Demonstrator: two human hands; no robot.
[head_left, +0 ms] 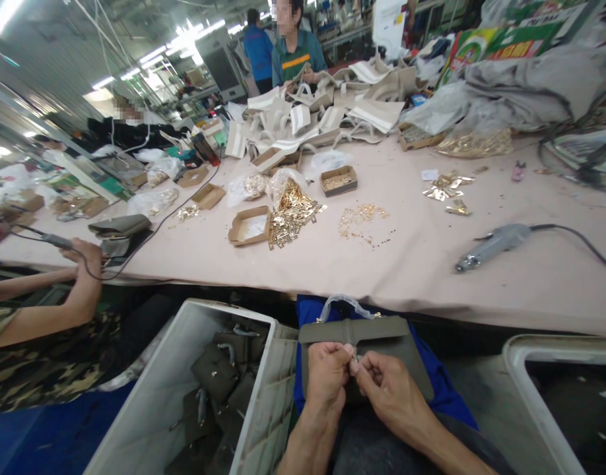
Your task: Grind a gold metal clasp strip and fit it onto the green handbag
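Note:
A dark olive handbag (382, 330) rests on the lap over blue cloth, its top handle wrapped in clear plastic. My left hand (327, 373) is closed in a pinch at the front of the bag, around a small metal piece (354, 354). From the right, my right hand (387, 382) pinches the same small piece, its fingertips touching those of the left. The fingers hide most of the piece, and its exact shape cannot be made out. Both hands are just below the edge of the bag's flap.
A grey electric screwdriver (496, 245) lies on the table (416, 270) at right. Gold metal plates (293, 221) and small boxes (338, 179) sit mid-table. Bins with bags (278, 349) flank the lap. At left a co-worker's hand (88, 257) holds a tool; people stand beyond.

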